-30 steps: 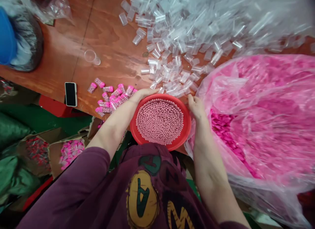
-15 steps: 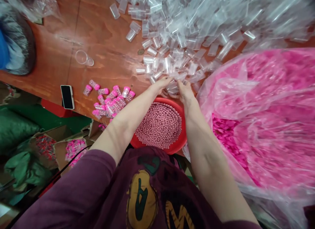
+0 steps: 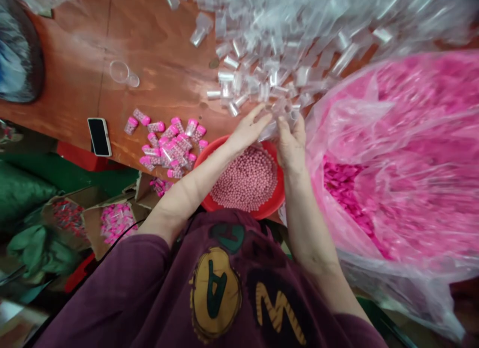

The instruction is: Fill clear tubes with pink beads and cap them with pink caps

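My left hand (image 3: 250, 129) and my right hand (image 3: 292, 142) face each other just beyond a red bowl (image 3: 279, 196). Between them they grip several clear plastic vials (image 3: 272, 128), with fingers curled around the sides; some fingertips are hidden behind the plastic. Small pink beads (image 3: 245, 181) fill much of the bowl under my wrists. A large spread of loose clear vials (image 3: 232, 62) lies directly past my fingers. Left of the bowl sits a cluster of bead-filled vials with pink caps (image 3: 172, 147).
A big clear bag of pink pieces (image 3: 411, 188) bulges at the right, near my right forearm. On the wooden table (image 3: 157, 49) are a phone (image 3: 99, 137) and a clear round cup (image 3: 119, 71). Cardboard boxes of small parts (image 3: 116, 221) stand lower left.
My hands have drawn slightly apart, with clear vials now raised between them. The whole view has shifted a little, so the table things appear higher.
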### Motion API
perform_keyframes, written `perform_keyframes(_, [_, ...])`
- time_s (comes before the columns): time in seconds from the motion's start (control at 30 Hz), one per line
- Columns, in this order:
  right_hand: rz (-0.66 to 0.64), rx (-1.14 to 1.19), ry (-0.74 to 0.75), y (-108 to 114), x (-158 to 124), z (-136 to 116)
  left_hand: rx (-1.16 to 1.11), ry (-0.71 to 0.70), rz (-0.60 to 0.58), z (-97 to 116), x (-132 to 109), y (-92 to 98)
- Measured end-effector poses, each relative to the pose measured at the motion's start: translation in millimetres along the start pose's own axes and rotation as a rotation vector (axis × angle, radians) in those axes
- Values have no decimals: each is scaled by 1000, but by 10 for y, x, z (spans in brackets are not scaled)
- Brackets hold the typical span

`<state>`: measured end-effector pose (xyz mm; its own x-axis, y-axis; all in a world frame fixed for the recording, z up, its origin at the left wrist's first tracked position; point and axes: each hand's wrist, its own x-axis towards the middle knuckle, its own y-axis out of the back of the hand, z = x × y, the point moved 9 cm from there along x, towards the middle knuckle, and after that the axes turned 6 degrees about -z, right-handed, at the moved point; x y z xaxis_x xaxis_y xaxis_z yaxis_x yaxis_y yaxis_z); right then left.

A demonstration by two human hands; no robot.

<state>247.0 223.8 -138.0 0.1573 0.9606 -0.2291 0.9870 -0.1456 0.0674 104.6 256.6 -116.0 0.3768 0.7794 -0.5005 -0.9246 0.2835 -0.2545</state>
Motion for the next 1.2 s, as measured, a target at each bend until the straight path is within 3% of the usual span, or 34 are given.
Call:
perform_keyframes(0.1, [-8, 111, 28, -150, -668, 148, 90, -39, -29, -212, -598, 124])
perform_keyframes(0.23, [-117, 56, -215, -411, -1561, 754, 237, 161, -70, -882, -1294, 364])
perform_keyframes(0.33, [-267, -242, -331, -514, -2022, 1049, 309, 278, -30, -1302, -1583, 589])
perform_keyframes(0.43, [-466, -647, -211, -650, -2240, 956, 338, 232, 54, -1400, -1676, 761])
perform_keyframes(0.5, [-587, -801, -149, -769, -2333, 843, 278, 254, 94, -1424, -1724, 822])
perform_keyframes(0.57, [-621, -848, -140, -831, -2363, 751, 144, 351, 103, -1481, -1794, 831])
perform_keyframes(0.7, [-412, -814, -108, -751, -2214, 637, -188, 448, -7, -1495, -1910, 694])
perform_keyframes(0.8, [-309, -817, -88, -693, -2082, 687, -308, 468, -85, -1490, -1940, 624])
perform_keyframes(0.93, [-274, -819, -104, -723, -1984, 783, -388, 499, -35, -1583, -1915, 624])
perform_keyframes(1.07, [-237, -431, -126, -834, -1973, 839, -409, 451, 122, -1685, -1887, 615])
perform_keyframes(1.2, [-192, -150, -211, -828, -1970, 966, -335, 434, 84, -1780, -1915, 466])
